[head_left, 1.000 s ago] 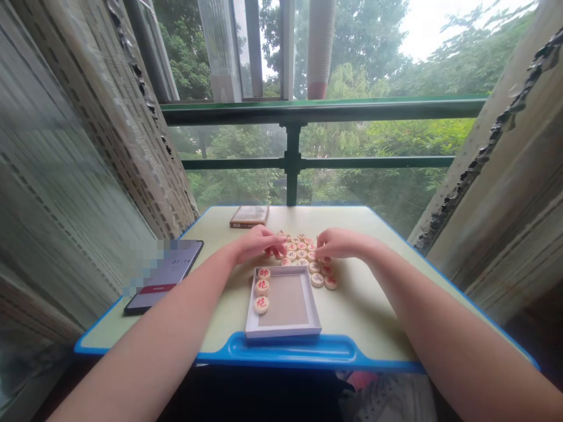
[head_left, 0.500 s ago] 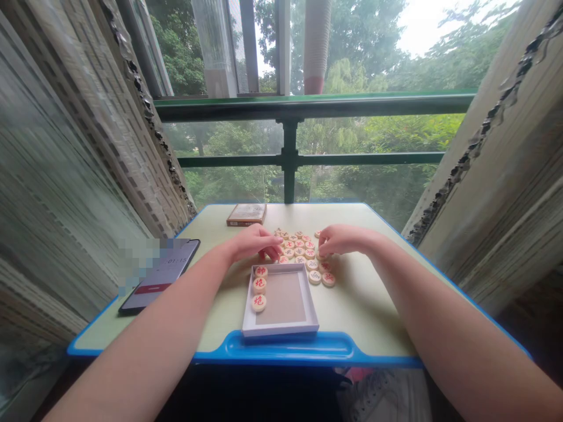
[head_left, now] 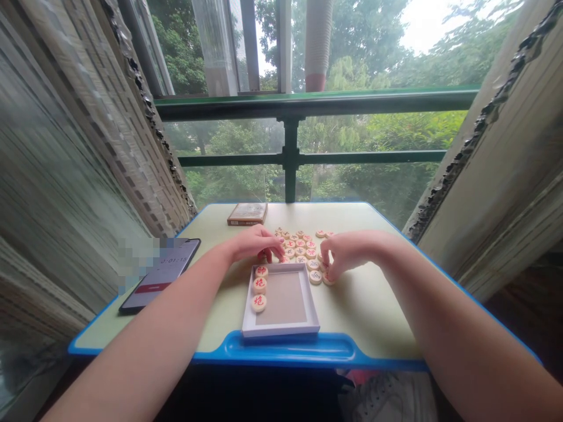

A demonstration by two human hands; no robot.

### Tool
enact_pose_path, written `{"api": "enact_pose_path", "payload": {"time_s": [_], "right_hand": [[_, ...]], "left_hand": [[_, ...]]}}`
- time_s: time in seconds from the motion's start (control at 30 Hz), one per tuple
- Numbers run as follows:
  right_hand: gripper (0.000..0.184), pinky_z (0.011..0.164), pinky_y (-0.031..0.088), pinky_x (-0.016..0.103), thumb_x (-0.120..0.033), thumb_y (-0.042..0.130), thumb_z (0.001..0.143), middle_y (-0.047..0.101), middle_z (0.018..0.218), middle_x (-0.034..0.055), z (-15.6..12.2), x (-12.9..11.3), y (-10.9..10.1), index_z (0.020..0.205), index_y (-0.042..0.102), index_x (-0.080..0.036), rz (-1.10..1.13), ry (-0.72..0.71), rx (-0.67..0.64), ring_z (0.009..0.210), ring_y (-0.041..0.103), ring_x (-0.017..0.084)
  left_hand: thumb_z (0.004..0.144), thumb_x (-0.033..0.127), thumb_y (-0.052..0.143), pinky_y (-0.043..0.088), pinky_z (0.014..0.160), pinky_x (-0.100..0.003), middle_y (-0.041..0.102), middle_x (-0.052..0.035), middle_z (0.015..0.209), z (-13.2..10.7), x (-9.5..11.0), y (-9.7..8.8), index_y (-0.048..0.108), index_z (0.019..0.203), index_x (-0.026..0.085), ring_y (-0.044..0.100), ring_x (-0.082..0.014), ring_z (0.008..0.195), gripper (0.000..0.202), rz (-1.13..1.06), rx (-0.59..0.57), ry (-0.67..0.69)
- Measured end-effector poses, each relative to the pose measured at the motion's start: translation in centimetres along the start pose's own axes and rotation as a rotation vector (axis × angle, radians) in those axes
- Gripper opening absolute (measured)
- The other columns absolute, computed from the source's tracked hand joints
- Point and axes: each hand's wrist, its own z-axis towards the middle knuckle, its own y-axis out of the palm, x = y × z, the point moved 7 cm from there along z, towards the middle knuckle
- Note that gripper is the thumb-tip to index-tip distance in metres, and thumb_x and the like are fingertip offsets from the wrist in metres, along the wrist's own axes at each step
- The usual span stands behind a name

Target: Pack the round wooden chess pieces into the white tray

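Note:
Round wooden xiangqi pieces (head_left: pixel 300 244) with red and dark characters lie in a flat cluster, several in rough rows. At the cluster's left edge is my left hand (head_left: pixel 259 241), its loosely bent fingers touching the pieces there. My right hand (head_left: pixel 349 253) is at the right edge, thumb and fingers apart; the thumb touches the red-marked piece at the near corner, and the bent fingers partly hide the piece beyond. Just nearer to me sits a shallow white box tray (head_left: pixel 311 299). Three red-marked pieces (head_left: pixel 259 285) line its left side.
The small table (head_left: pixel 365 316) has a blue edge with a molded groove in front. A flat brown box (head_left: pixel 247 214) lies at the far left. A phone (head_left: pixel 165 272) showing a timer rests near the left edge. Curtains (head_left: pixel 497 129) hang at both sides; a green railing (head_left: pixel 352 104) stands beyond.
My right hand has moved nearer along the cluster's right edge, its thumb now at the near corner piece. Pieces at the far right are uncovered. My left hand has barely shifted.

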Motion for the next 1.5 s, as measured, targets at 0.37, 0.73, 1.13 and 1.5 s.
{"api": "enact_pose_path", "payload": {"time_s": [0.37, 0.73, 1.13, 1.5], "right_hand": [[0.026, 0.048, 0.039, 0.028, -0.039, 0.061, 0.058, 0.061, 0.056, 0.0056, 1.2, 1.0, 0.7, 0.062, 0.065, -0.014, 0.065, 0.110, -0.022, 0.051, 0.055, 0.018], [0.026, 0.044, 0.033, 0.024, -0.034, 0.038, 0.069, 0.059, 0.059, 0.0064, 2.3, 2.9, -2.3, 0.067, 0.055, -0.014, 0.884, -0.036, 0.266, 0.051, 0.053, 0.014], [0.008, 0.039, 0.024, 0.020, -0.014, 0.052, 0.061, 0.048, 0.059, 0.0005, 4.5, 5.9, -0.3, 0.069, 0.054, -0.013, 1.088, 0.187, 0.297, 0.042, 0.034, 0.005], [0.021, 0.053, 0.037, 0.021, -0.024, 0.053, 0.073, 0.062, 0.064, 0.0001, 3.7, -0.8, -1.8, 0.085, 0.069, -0.017, 0.594, -0.257, 0.609, 0.054, 0.050, 0.010]], "left_hand": [[0.068, 0.041, 0.059, 0.032, 0.044, -0.022, 0.069, -0.0125, 0.075, 0.4, -0.1, -1.1, 0.069, 0.073, 0.008, 0.053, -0.0101, 0.049, 0.035, -0.027, 0.155, 0.021], [0.070, 0.037, 0.057, 0.029, 0.042, -0.022, 0.065, -0.0091, 0.061, 0.4, -0.1, -2.8, 0.065, 0.070, 0.008, 0.050, -0.0089, 0.046, 0.030, -0.181, 0.311, 0.123], [0.068, 0.036, 0.060, 0.029, 0.041, -0.020, 0.060, -0.0048, 0.054, 0.6, -0.5, -2.9, 0.063, 0.066, 0.009, 0.045, -0.0066, 0.043, 0.027, -0.152, 0.351, 0.116], [0.063, 0.040, 0.068, 0.032, 0.043, -0.020, 0.066, -0.0067, 0.064, 0.4, 0.0, -2.5, 0.066, 0.072, 0.010, 0.044, -0.0058, 0.045, 0.032, -0.100, 0.308, 0.091]]}}
